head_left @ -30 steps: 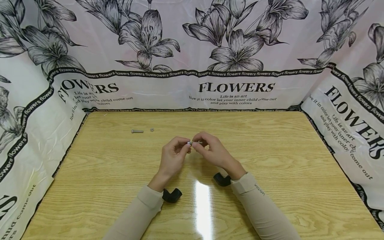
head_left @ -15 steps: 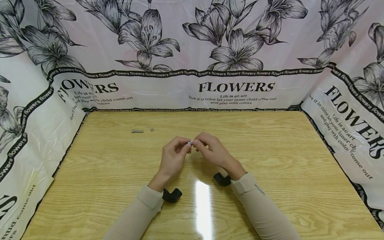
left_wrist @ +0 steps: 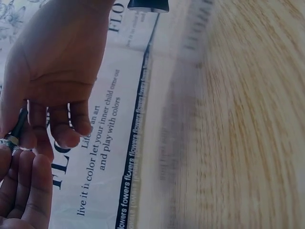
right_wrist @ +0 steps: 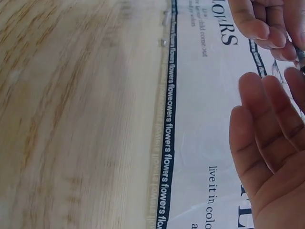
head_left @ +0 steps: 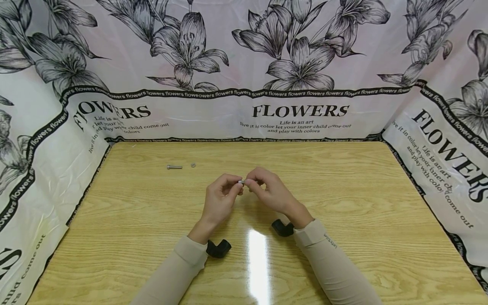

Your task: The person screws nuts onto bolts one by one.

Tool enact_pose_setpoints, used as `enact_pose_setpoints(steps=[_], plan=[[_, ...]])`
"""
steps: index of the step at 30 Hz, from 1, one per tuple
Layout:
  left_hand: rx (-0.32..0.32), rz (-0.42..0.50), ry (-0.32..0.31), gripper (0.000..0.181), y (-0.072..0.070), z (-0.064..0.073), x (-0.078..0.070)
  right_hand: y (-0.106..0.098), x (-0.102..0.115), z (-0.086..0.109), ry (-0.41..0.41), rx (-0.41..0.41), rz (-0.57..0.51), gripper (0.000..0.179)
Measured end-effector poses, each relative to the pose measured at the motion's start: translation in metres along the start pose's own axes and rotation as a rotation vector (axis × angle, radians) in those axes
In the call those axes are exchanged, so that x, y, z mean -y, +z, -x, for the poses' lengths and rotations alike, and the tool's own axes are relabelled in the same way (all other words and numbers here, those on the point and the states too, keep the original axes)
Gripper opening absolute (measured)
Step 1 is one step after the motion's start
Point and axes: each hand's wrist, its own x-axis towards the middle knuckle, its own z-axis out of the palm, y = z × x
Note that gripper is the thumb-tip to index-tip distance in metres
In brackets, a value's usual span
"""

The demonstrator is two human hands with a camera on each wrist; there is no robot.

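Note:
In the head view, my left hand (head_left: pixel 222 195) and right hand (head_left: pixel 272 192) meet fingertip to fingertip above the middle of the table. Between them is a small metal bolt (head_left: pixel 242 181), mostly covered by fingers. Thumb and index finger of the left hand pinch its left end, while the right thumb and index finger pinch it farther right. From the left wrist view, the bolt's dark shank (left_wrist: pixel 19 125) runs between the right fingers, and a pale ring-like part sits near the left fingertips. The right wrist view catches only a bit of metal (right_wrist: pixel 301 56) at its edge.
Another bolt (head_left: pixel 174 167) lies on the wood-grain table (head_left: pixel 343 190) toward the back left, with a nut (head_left: pixel 193 164) just right of it. Black wrist devices (head_left: pixel 219 248) sit at both cuffs. A flower-print cloth (head_left: pixel 213 116) walls the back and sides.
The right fingertips have shifted slightly along and around the bolt, and the shank's right end that showed earlier is now largely covered. The left hand has stayed almost still.

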Motion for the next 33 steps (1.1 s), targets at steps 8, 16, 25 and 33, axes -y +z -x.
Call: enact_pose_setpoints(steps=[8,16,25,33], plan=[[0.005,0.002,0.004,0.010,0.0000,0.0003,0.0002,-0.0002,0.0006,0.0005,0.063,0.000,0.007,0.008],[-0.005,0.003,0.000,0.011,0.0000,-0.0004,0.0001,0.0011,0.0018,0.0003,0.035,0.007,-0.024,0.007],[0.000,0.006,0.012,0.009,0.0006,0.0003,0.0014,-0.0004,0.0029,0.0001,0.056,0.017,0.020,0.018],[0.000,0.026,-0.010,0.011,0.0003,-0.0001,0.0002,0.0001,0.0064,0.0006,0.070,0.009,-0.040,0.017]])
